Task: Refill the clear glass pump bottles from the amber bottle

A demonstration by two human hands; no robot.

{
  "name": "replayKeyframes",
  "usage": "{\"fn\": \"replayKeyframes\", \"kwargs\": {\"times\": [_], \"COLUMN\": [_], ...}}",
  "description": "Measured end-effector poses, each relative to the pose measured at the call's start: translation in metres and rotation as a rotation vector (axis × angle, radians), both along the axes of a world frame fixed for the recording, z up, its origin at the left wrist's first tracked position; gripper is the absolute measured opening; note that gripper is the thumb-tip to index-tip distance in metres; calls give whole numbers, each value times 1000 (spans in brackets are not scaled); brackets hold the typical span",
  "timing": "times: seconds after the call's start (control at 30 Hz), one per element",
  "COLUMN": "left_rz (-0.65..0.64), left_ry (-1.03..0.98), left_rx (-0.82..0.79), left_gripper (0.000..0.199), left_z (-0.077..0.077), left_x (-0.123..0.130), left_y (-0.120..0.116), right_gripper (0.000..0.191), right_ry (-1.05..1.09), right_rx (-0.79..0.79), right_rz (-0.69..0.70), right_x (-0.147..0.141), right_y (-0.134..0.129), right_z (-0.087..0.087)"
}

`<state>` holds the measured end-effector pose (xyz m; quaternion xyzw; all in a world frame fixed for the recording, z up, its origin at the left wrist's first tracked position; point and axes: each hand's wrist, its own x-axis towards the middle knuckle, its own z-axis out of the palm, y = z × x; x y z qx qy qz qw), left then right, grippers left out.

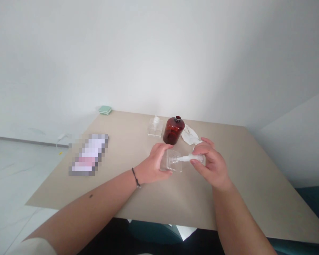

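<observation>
My left hand (155, 164) is closed around a clear square bottle (175, 164), which is tilted with its open neck towards the right. In my right hand (211, 161) is a white pump head (187, 158), pinched between thumb and fingers. Its narrow tip is right at the mouth of the clear bottle; whether it has entered the neck I cannot tell. Just behind my left hand stands a brown-red bottle (173, 131) with no cap on its neck. Left of that, a second clear square bottle (154, 131) stands upright with a white pump fitted.
A crumpled white tissue (190, 135) lies behind my right hand. On the left of the table (138, 198) lies a blurred phone (89, 154). A small green case (105, 109) sits at the back left corner, near the white wall (159, 56).
</observation>
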<state>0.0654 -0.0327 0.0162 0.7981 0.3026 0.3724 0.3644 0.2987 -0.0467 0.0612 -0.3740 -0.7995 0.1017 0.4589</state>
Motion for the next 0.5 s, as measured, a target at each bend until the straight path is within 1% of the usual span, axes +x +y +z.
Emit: {"fn": "replayKeyframes", "kwargs": {"times": [0.1, 0.27, 0.5], "left_rz": [2, 2, 1], "left_ry": [1, -27, -15], "left_rx": [-1, -19, -56], "left_gripper": [75, 74, 74], "left_z": [0, -4, -3], "left_x": [-2, -2, -2], "left_y": [2, 3, 3], "right_gripper": [14, 13, 10], "right_ry": [20, 67, 61], "right_rx": [22, 37, -27], "right_rz": [-15, -52, -110], "right_x": [1, 4, 4], "right_y": [-1, 1, 2], "right_z": [1, -1, -1]}}
